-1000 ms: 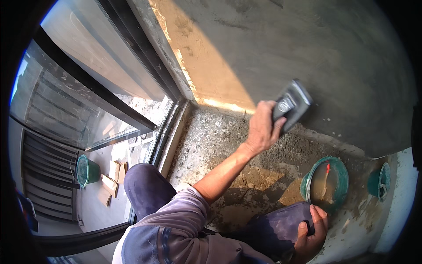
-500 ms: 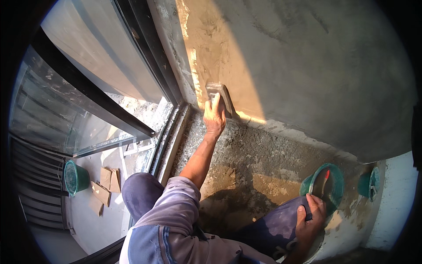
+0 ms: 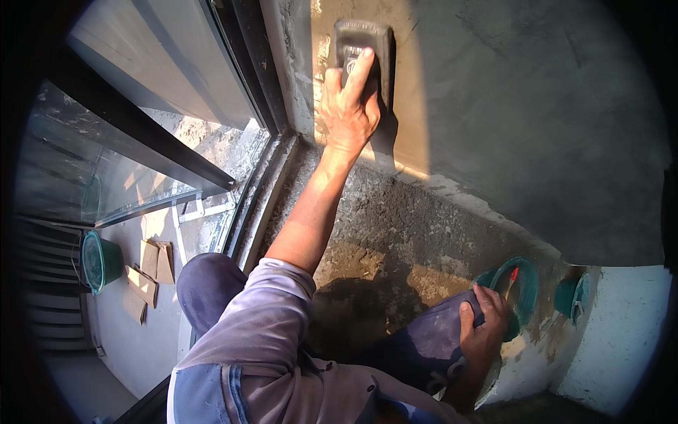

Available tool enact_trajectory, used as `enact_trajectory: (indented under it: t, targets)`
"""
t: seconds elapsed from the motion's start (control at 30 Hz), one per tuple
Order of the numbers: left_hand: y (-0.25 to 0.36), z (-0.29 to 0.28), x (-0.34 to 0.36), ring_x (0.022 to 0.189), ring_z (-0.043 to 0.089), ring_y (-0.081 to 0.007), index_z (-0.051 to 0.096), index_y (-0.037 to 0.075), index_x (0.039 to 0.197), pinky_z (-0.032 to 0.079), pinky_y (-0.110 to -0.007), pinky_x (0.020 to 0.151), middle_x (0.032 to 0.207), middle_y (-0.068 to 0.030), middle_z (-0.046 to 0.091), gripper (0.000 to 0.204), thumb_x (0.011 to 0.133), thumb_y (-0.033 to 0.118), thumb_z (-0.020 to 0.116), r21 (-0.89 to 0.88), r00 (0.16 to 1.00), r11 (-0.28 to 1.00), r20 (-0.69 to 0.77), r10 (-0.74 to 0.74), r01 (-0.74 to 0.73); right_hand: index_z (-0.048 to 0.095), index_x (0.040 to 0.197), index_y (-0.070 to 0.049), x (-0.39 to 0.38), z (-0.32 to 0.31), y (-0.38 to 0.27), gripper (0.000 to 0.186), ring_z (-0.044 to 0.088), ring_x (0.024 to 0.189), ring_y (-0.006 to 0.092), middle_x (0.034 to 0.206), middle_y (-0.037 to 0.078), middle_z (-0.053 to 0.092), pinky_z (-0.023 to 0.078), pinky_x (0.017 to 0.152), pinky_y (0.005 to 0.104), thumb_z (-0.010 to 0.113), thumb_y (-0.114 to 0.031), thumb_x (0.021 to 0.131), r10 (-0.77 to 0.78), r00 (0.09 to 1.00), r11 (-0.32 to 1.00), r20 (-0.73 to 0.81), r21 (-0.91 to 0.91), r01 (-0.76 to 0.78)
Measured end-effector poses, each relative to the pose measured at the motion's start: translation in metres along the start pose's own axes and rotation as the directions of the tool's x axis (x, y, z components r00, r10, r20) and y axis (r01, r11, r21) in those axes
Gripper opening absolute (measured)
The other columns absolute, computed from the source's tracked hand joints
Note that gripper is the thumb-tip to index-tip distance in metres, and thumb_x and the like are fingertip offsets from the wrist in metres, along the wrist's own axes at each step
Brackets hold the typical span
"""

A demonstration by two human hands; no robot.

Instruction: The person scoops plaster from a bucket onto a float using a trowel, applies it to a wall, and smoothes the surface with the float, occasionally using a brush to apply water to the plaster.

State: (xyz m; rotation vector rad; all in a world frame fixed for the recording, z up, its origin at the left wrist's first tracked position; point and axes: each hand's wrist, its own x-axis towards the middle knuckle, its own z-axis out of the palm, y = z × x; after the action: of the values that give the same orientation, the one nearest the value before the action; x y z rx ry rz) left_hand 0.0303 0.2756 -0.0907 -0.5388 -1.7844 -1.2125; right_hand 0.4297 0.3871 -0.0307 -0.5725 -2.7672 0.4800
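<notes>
Float (image 3: pixel 364 53) pressed on wall (image 3: pixel 508 106) by left hand (image 3: pixel 348 113)

float (image 3: pixel 361 53) | dark, rectangular | flat vs plaster wall, upright | by window frame

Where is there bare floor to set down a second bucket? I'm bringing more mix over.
The rough floor is bare between the wall's foot and the person's knees. The window track borders it on the left. On the right it is crowded: the green bowl with a trowel, a smaller green tub and the right hand on the knee.
</notes>
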Motion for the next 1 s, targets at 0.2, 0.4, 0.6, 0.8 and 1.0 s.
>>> enact_trajectory:
  t: [0.2, 0.4, 0.6, 0.8, 1.0]
  targets:
    - [-0.050, -0.009, -0.105, 0.093, 0.058, -0.0367, 0.051, 0.022, 0.146, 0.050, -0.046, 0.081, 0.103, -0.0140, 0.051, 0.076, 0.077, 0.003, 0.076, 0.081, 0.952, 0.989, 0.274, -0.138, 0.120, 0.069, 0.114, 0.003, -0.009, -0.007, -0.002, 0.036, 0.062, 0.103, 0.0402, 0.111, 0.020, 0.068, 0.049, 0.091, 0.0468, 0.070, -0.018, 0.085, 0.015, 1.000, 0.999, -0.006, 0.030, -0.015]
    - [0.020, -0.010, 0.088, 0.080, 0.058, -0.0343, 0.063, 0.028, 0.137, 0.050, -0.043, 0.068, 0.089, -0.0123, 0.049, 0.068, 0.075, 0.004, 0.072, -0.008, 0.968, 0.968, -0.021, 0.252, -0.252, 0.069, 0.117, 0.002, -0.012, -0.006, -0.001, 0.038, 0.061, 0.104, 0.0399, 0.114, 0.019, 0.067, 0.048, 0.093, 0.0479, 0.069, -0.020, 0.086, 0.057, 0.998, 0.998, 0.024, -0.017, -0.056]
    - [-0.002, -0.007, 0.076, 0.093, 0.062, -0.0368, 0.063, 0.022, 0.136, 0.052, -0.041, 0.078, 0.103, -0.0162, 0.057, 0.059, 0.081, 0.003, 0.070, -0.087, 0.981, 0.982, -0.107, 0.159, -0.168, 0.068, 0.117, 0.002, 0.005, 0.007, 0.002, 0.038, 0.061, 0.104, 0.0401, 0.113, 0.018, 0.067, 0.049, 0.093, 0.0472, 0.068, -0.021, 0.087, 0.046, 0.997, 0.999, 0.067, -0.006, -0.046]
    - [-0.081, -0.008, -0.115, 0.088, 0.059, -0.0361, 0.058, 0.021, 0.141, 0.052, -0.044, 0.078, 0.097, -0.0145, 0.053, 0.063, 0.082, 0.006, 0.075, 0.093, 0.988, 0.993, 0.125, -0.088, 0.077, 0.069, 0.116, 0.001, 0.000, 0.003, -0.003, 0.037, 0.062, 0.103, 0.0399, 0.111, 0.019, 0.068, 0.050, 0.091, 0.0468, 0.070, -0.019, 0.085, 0.024, 0.999, 1.000, 0.035, -0.008, -0.024]
    - [-0.055, -0.011, -0.071, 0.099, 0.062, -0.0365, 0.053, 0.019, 0.144, 0.052, -0.044, 0.083, 0.113, -0.0147, 0.058, 0.072, 0.078, 0.000, 0.077, 0.089, 0.994, 0.996, 0.104, -0.015, 0.006, 0.070, 0.117, 0.001, -0.022, -0.012, -0.003, 0.035, 0.062, 0.109, 0.0386, 0.116, 0.019, 0.067, 0.048, 0.098, 0.0448, 0.070, -0.016, 0.087, 0.076, 0.997, 0.997, -0.024, -0.021, -0.077]
